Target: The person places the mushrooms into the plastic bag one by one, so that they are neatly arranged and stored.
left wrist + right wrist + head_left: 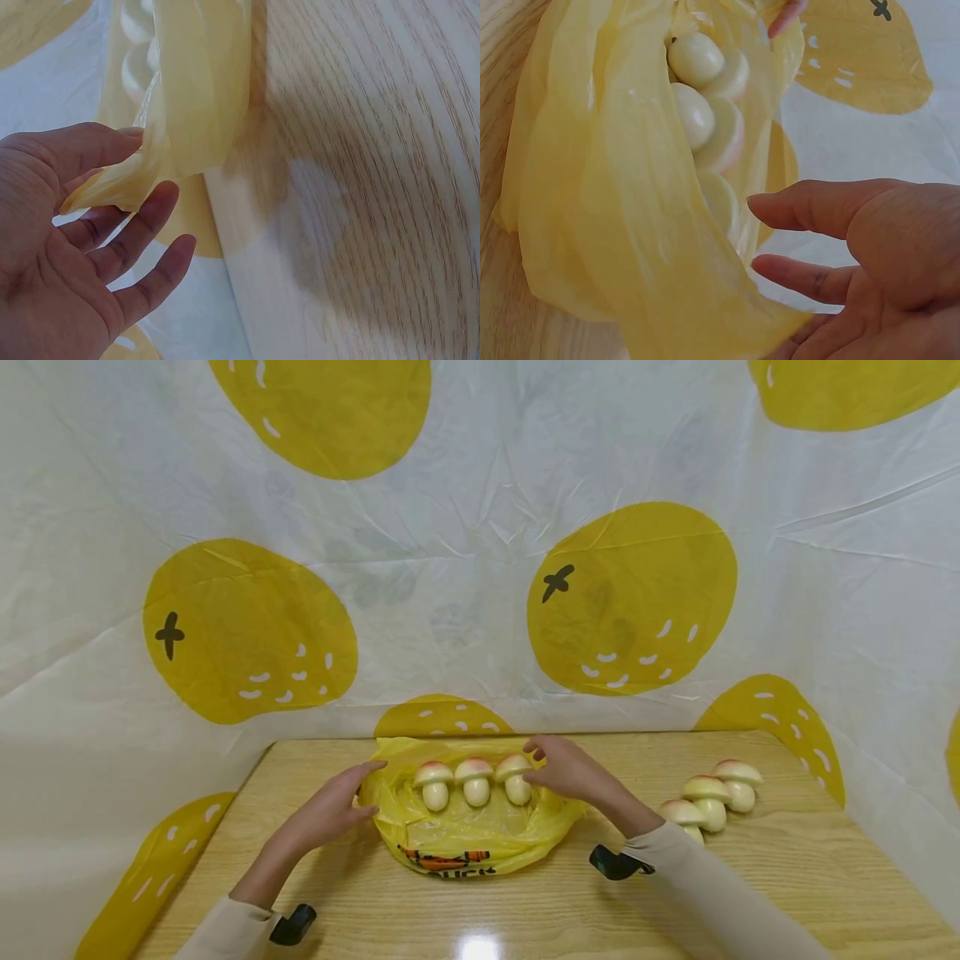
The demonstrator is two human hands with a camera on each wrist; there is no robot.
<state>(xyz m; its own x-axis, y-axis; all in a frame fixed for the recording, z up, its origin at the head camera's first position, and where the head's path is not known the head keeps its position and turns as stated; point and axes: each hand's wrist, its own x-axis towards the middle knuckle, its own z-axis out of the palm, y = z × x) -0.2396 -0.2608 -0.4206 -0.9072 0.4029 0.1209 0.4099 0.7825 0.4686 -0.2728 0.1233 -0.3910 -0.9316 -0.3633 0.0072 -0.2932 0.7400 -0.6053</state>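
Observation:
A yellow plastic bag lies spread open on the table, dark lettering and an orange print on its near side. Three toy mushrooms with cream stems and red-tinted caps sit in a row within it. At the bag's left edge, my left hand holds a flap of plastic between thumb and fingers, its index finger hidden by the flap in the left wrist view. My right hand is at the far right rim, beside the rightmost mushroom. Its thumb and index finger are apart, while a bag corner overlaps its lower fingers.
Three more toy mushrooms stand in a slanting row on the wooden table, to the right of the right forearm. A white cloth with yellow fruit prints hangs behind and along both sides. Dark wrist cameras jut from both sleeves.

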